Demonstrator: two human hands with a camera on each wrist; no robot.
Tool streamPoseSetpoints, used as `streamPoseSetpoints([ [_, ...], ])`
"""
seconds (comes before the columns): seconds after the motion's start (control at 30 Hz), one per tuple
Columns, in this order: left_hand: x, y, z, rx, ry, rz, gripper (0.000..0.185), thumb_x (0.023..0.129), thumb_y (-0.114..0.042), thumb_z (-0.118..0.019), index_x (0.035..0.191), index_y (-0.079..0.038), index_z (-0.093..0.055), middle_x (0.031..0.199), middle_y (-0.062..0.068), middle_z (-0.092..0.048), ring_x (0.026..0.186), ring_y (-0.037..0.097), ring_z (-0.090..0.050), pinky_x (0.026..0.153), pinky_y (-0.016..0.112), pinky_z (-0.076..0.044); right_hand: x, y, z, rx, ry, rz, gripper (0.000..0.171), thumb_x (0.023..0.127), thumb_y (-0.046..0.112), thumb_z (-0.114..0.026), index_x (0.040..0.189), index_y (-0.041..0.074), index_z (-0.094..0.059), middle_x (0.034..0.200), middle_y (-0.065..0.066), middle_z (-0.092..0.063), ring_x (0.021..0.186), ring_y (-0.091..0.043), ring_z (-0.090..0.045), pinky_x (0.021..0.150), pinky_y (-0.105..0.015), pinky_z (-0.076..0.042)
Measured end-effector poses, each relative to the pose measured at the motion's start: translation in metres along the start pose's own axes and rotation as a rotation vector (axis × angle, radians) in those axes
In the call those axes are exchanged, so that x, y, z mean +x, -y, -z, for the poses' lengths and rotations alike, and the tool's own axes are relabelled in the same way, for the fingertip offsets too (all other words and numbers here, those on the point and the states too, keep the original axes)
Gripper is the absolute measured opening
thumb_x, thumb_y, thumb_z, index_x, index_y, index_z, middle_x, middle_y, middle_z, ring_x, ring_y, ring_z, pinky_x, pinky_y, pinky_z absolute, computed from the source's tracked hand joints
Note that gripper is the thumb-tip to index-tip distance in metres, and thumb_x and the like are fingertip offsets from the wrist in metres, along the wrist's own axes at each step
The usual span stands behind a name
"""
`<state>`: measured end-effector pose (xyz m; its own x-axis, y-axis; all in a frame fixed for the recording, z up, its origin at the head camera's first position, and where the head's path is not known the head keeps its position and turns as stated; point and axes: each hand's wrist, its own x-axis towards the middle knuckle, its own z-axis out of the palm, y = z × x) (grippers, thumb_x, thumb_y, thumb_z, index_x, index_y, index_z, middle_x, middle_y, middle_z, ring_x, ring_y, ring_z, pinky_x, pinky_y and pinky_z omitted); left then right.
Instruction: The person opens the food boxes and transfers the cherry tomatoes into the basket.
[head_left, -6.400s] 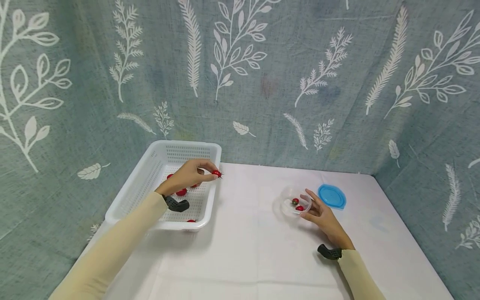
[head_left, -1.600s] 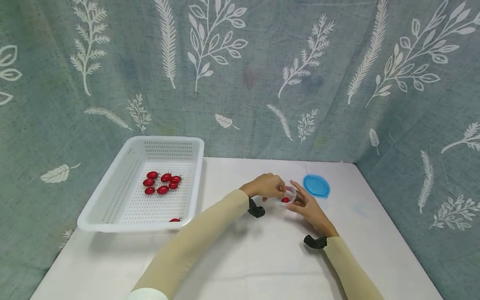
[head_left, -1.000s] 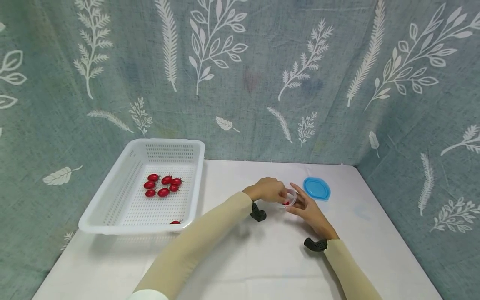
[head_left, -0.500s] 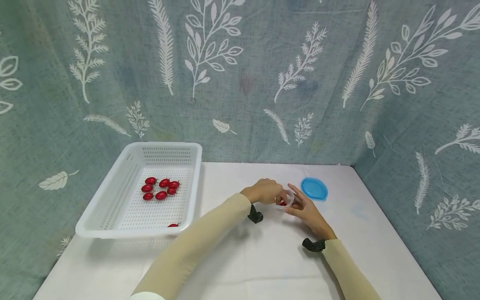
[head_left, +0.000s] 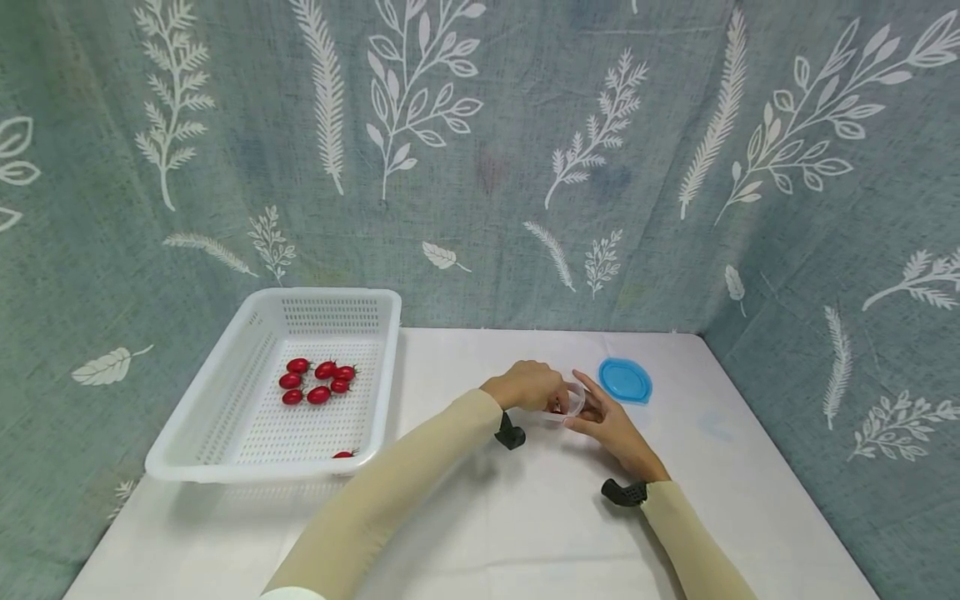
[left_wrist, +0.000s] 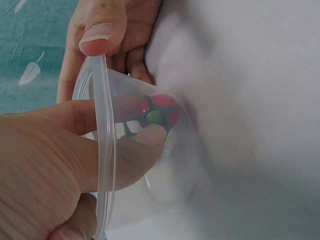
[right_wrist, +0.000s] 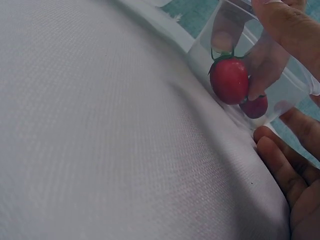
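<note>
My left hand (head_left: 531, 386) reaches into a small clear plastic container (head_left: 577, 400) on the table. In the left wrist view, its thumb and a finger pinch a red cherry tomato (left_wrist: 165, 106) at the green stem end, seen through the clear wall. Two cherry tomatoes show inside from the right wrist: a nearer one (right_wrist: 229, 80) and a smaller-looking one (right_wrist: 256, 106) by the fingertips. My right hand (head_left: 611, 425) holds the container from the right, thumb at the rim and other fingers round the side and base. The left hand covers much of the container in the head view.
A white perforated basket (head_left: 247, 433) stands on the left of the table, with several cherry tomatoes (head_left: 318, 394) on its bottom and one (head_left: 344, 454) near its front wall. The blue lid (head_left: 626, 381) lies behind the right hand. Patterned cloth (head_left: 480, 167) hangs behind the table.
My left hand has moved from the basket's right rim, where it held a cherry tomato, rightward into the container. Within the last second it shifts only slightly there. My right hand stays at the container.
</note>
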<state>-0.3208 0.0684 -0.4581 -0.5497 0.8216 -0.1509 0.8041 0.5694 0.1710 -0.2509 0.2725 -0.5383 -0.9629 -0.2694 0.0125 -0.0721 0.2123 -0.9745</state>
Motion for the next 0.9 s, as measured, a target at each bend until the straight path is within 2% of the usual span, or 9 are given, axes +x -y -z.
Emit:
streamPoseSetpoints([
  [0.17,0.002,0.001,-0.001,0.021,0.014,-0.024,0.027,0.097,-0.011,-0.074,0.11,-0.033,-0.081,0.098,-0.015,-0.073,0.079,0.008,-0.06,0.07,0.027,-0.05,0.001,0.0,0.0,-0.006,-0.001,0.002,0.093,0.091,0.02,-0.082,0.164,0.035,-0.025,0.151,-0.017,-0.051,0.118,-0.033,-0.062,0.091,-0.032,-0.054],
  [0.33,0.001,0.002,0.0,0.019,0.012,-0.026,0.023,0.097,-0.012,-0.074,0.107,-0.031,-0.082,0.101,-0.012,-0.073,0.076,0.009,-0.058,0.068,0.027,-0.049,0.0,0.001,-0.001,0.002,0.001,0.001,0.093,0.091,0.019,-0.082,0.163,0.038,-0.027,0.149,-0.016,-0.052,0.116,-0.031,-0.064,0.091,-0.032,-0.054],
  [0.5,0.0,0.003,0.0,0.02,0.011,-0.011,0.008,0.098,-0.023,-0.074,0.099,-0.027,-0.081,0.093,-0.012,-0.071,0.076,0.008,-0.06,0.07,0.028,-0.051,-0.001,0.0,0.0,0.006,0.007,0.018,0.093,0.091,0.02,-0.082,0.163,0.036,-0.026,0.152,-0.016,-0.05,0.113,-0.032,-0.064,0.09,-0.031,-0.054],
  [0.63,-0.002,0.004,0.001,-0.013,0.011,-0.022,0.006,0.097,-0.029,-0.075,0.095,-0.025,-0.079,0.089,-0.014,-0.07,0.077,0.007,-0.061,0.072,0.027,-0.051,0.0,-0.001,0.0,0.002,0.009,0.029,0.094,0.091,0.021,-0.083,0.164,0.035,-0.026,0.153,-0.015,-0.049,0.112,-0.033,-0.063,0.09,-0.031,-0.054],
  [0.8,-0.004,0.009,0.003,-0.094,0.033,-0.051,0.004,0.096,-0.023,-0.076,0.097,-0.025,-0.079,0.095,-0.016,-0.073,0.088,0.004,-0.065,0.079,0.028,-0.052,0.0,-0.001,-0.001,0.007,0.005,0.017,0.093,0.09,0.023,-0.083,0.162,0.041,-0.028,0.154,-0.012,-0.048,0.115,-0.031,-0.063,0.091,-0.032,-0.054],
  [0.9,-0.002,0.011,0.003,-0.118,0.056,-0.051,0.014,0.095,-0.014,-0.077,0.101,-0.027,-0.08,0.097,-0.016,-0.074,0.092,0.004,-0.066,0.083,0.029,-0.053,-0.001,0.0,-0.001,0.01,0.005,0.015,0.093,0.09,0.024,-0.083,0.162,0.04,-0.027,0.156,-0.01,-0.046,0.116,-0.031,-0.062,0.092,-0.032,-0.054],
])
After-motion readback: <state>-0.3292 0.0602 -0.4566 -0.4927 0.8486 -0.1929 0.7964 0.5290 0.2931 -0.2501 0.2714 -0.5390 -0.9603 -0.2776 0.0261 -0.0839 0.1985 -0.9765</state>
